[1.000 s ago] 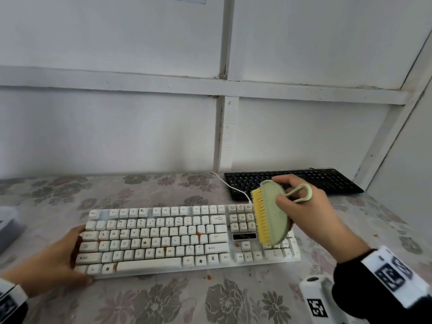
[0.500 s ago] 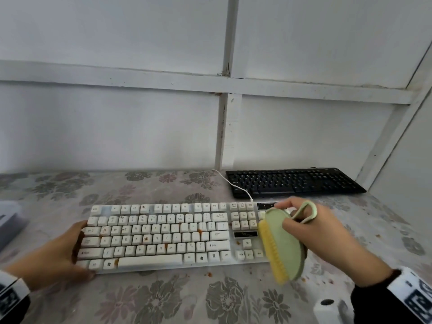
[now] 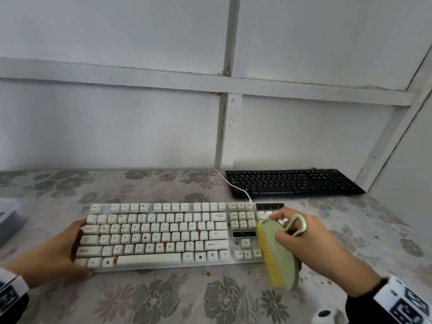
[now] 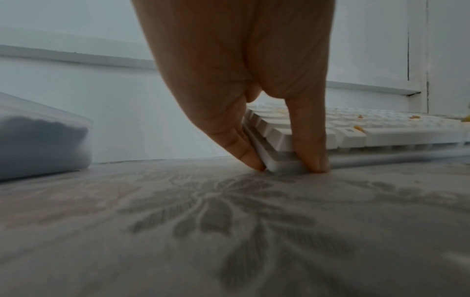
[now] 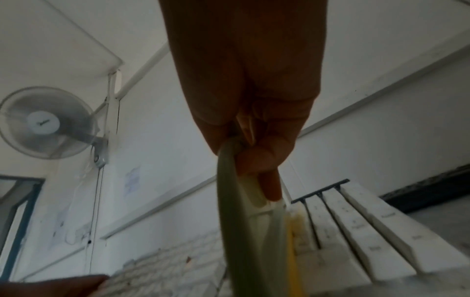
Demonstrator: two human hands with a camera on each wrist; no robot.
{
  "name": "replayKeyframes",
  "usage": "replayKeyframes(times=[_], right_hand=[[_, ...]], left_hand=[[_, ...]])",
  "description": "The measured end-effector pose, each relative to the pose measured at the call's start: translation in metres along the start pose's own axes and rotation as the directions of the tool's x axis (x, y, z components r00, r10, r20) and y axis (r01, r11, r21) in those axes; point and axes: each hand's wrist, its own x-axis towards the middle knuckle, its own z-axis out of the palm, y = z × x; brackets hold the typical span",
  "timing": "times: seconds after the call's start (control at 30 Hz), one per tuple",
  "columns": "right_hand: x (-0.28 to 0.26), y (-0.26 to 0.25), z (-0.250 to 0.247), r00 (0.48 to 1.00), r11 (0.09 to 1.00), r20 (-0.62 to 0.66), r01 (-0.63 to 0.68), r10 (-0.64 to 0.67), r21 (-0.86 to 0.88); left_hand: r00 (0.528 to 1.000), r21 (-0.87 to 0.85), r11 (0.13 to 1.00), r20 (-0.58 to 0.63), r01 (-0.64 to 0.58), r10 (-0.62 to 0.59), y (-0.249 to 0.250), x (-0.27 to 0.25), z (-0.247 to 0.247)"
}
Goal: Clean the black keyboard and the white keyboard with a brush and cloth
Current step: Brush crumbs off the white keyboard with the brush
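The white keyboard [image 3: 163,232], its keys spotted with orange-brown crumbs, lies across the middle of the flowered tablecloth. My left hand [image 3: 67,249] grips its left end, and the left wrist view shows thumb and finger [image 4: 307,140] pinching the near corner of the white keyboard [image 4: 381,130]. My right hand [image 3: 301,239] grips a green brush [image 3: 278,253] with yellow bristles. The brush stands on edge over the number pad, its lower tip past the front edge. In the right wrist view the brush [image 5: 236,221] sits beside the white keys [image 5: 368,231]. The black keyboard [image 3: 292,182] lies by the wall at the back right. No cloth is visible.
A translucent box [image 3: 9,220] stands at the left table edge. The white cable [image 3: 233,185] runs from the white keyboard toward the wall. Crumbs [image 3: 208,274] lie on the cloth in front of the keyboard. A small white object [image 3: 327,315] sits near my right wrist.
My right hand has drawn the brush from the top of the number pad toward me, down to the keyboard's front edge. My left hand has kept its hold.
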Motion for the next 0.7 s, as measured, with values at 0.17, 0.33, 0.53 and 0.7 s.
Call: replayKeyframes(times=[0.17, 0.33, 0.53, 0.7], right_hand=[[-0.001, -0.016, -0.018, 0.996, 0.996, -0.072, 0.050, -0.045, 0.070], [0.019, -0.016, -0.009, 0.985, 0.996, -0.161, 0.064, -0.054, 0.059], [-0.005, 0.003, 0.009, 0.998, 0.997, -0.037, 0.059, -0.057, 0.053], [-0.009, -0.005, -0.012, 0.998, 0.995, -0.052, 0.041, -0.036, 0.094]], left_hand=[[1.000, 0.010, 1.000, -0.015, 0.020, -0.019, -0.002, -0.001, 0.000], [0.999, 0.062, 0.998, 0.037, 0.006, -0.008, -0.017, 0.007, -0.003], [1.000, 0.024, 0.999, -0.015, 0.023, -0.022, -0.022, 0.010, -0.002], [0.997, 0.048, 0.999, 0.071, 0.012, -0.015, -0.083, 0.033, -0.011]])
